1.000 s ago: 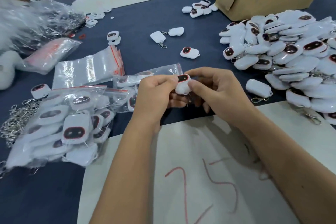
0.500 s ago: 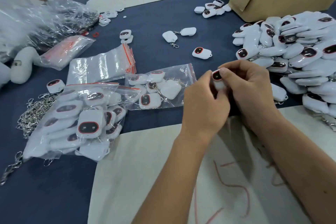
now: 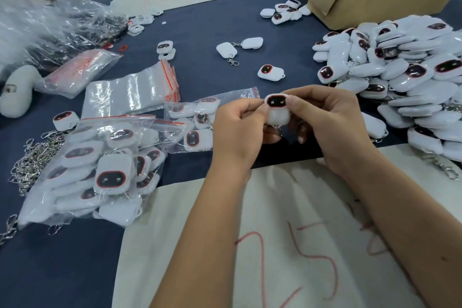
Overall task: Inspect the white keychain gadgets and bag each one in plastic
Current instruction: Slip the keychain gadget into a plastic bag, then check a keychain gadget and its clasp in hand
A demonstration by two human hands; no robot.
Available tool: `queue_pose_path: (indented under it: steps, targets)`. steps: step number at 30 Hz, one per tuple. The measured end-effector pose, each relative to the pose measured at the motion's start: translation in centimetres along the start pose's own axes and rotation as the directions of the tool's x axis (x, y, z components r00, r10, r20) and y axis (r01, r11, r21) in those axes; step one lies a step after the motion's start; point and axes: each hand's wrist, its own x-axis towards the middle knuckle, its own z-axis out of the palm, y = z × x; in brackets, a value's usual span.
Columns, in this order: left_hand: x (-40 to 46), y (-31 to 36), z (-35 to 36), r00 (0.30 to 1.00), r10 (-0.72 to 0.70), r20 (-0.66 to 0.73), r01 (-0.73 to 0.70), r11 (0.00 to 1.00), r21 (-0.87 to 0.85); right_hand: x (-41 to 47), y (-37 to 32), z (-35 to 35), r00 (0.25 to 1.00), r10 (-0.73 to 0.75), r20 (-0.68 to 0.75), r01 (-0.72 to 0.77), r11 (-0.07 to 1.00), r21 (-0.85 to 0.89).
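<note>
Hands: left (image 3: 238, 127), right (image 3: 327, 120) pinch gadget (image 3: 277, 110); loose pile (image 3: 405, 77) right, bagged ones (image 3: 100, 170) left.

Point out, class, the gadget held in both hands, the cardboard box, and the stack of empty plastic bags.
held gadget (image 3: 277, 110): head view, on its white front, just under the dark screen.
cardboard box (image 3: 370, 5): head view, on its brown front wall.
stack of empty plastic bags (image 3: 130, 92): head view, on the top bag's middle.

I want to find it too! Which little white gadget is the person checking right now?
Start at the big pile of gadgets on the right, then look left to both hands. The held gadget is pinched between the left hand and right hand. It alone is off the table, dark face showing.
</note>
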Motion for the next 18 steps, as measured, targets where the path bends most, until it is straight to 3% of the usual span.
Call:
queue_pose_path:
  steps: [8,18]
  targets:
    - [-0.01,0.56,-0.23,0.993,-0.099,0.066,0.108,0.985,-0.134,0.10,0.12,0.06,1.000,0.015,0.027,-0.016,0.999,0.048]
    - [-0.11,0.81,-0.32,0.995,-0.087,0.039,0.090,0.992,-0.087,-0.09,0.03,-0.02,0.998,-0.042,0.041,0.040,0.998,0.043]
